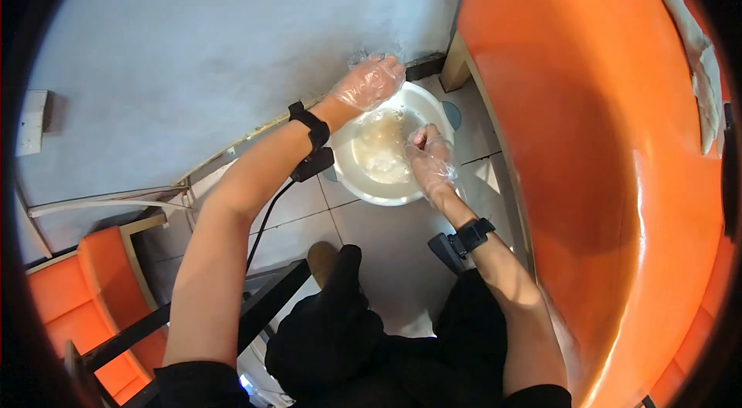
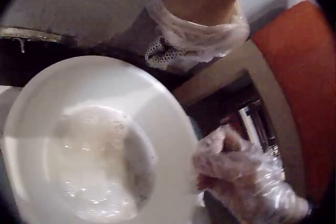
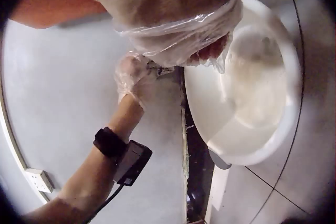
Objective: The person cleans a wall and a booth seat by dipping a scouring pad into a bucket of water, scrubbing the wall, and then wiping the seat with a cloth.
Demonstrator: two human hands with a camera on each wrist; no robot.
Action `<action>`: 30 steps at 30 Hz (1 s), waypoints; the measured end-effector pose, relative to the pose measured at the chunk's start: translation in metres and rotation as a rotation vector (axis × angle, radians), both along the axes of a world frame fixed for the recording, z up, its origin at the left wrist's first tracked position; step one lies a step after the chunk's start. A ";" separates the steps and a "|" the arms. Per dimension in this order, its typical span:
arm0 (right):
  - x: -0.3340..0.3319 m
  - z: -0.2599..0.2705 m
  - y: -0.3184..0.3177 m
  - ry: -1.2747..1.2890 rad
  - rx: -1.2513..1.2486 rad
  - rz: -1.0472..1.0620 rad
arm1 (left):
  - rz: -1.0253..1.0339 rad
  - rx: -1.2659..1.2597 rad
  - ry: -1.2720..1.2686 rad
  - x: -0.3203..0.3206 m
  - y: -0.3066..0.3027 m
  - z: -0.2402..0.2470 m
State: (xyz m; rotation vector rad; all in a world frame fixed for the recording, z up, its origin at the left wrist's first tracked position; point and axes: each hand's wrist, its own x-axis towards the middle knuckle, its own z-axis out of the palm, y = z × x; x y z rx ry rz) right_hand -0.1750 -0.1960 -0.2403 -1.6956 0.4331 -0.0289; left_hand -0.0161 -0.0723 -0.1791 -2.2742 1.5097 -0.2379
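My left hand [image 1: 369, 83], in a clear plastic glove, is up against the grey wall above the basin's far rim. Its fingers hold a grey mesh scrubber [image 2: 164, 53] to the wall; part of it is hidden beneath the hand. The white basin [image 1: 354, 180] stands on the floor and holds cloudy, foamy water [image 1: 380, 149]. Over the basin's right side hangs my right hand [image 1: 430, 157], also gloved. Its fingers are loosely curled, and nothing shows in them in the left wrist view.
An orange bench seat [image 1: 556, 114] curves along the right side. Another orange seat [image 1: 93, 277] and a black metal bar [image 1: 270, 304] are at lower left. The wall [image 1: 216, 29] meets the tiled floor [image 1: 371, 246] behind the basin. A socket [image 1: 32, 122] sits on the wall.
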 end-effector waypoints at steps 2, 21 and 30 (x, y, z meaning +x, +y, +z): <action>-0.001 -0.005 -0.002 -0.004 0.017 0.006 | 0.009 -0.057 0.020 0.002 -0.001 0.002; 0.002 0.001 -0.008 0.117 -0.017 0.065 | 0.165 -0.373 0.078 0.005 0.001 -0.039; -0.004 0.002 -0.015 0.129 -0.017 0.044 | 0.312 -0.496 0.154 -0.007 -0.015 -0.006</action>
